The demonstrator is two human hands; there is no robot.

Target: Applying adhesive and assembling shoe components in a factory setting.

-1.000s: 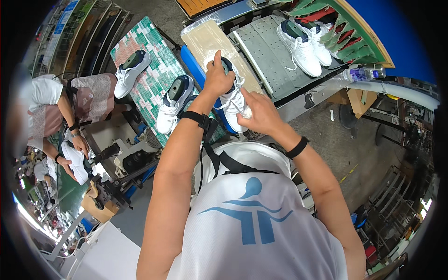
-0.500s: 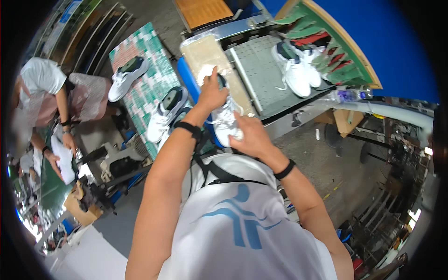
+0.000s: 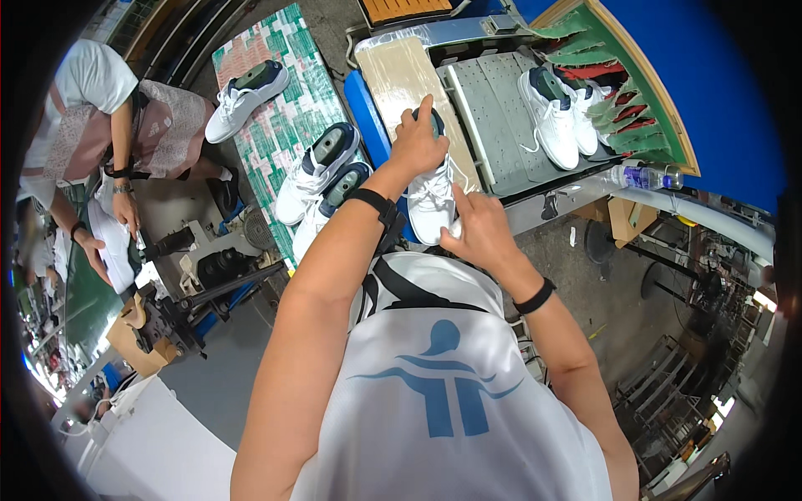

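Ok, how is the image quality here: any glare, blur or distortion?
Head view: left hand, right hand and the white shoe look fairly sharp, though the shoe's toe is nearly washed out; head view: bright patches glare at the right rim; head view: corners black, far-left background soft and warped.

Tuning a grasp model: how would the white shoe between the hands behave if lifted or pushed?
White shoe: probably stiff around the opening, where a dark insert sits. Loose laces may flop or snag. Sole-down, it'd likely slide rather than roll.
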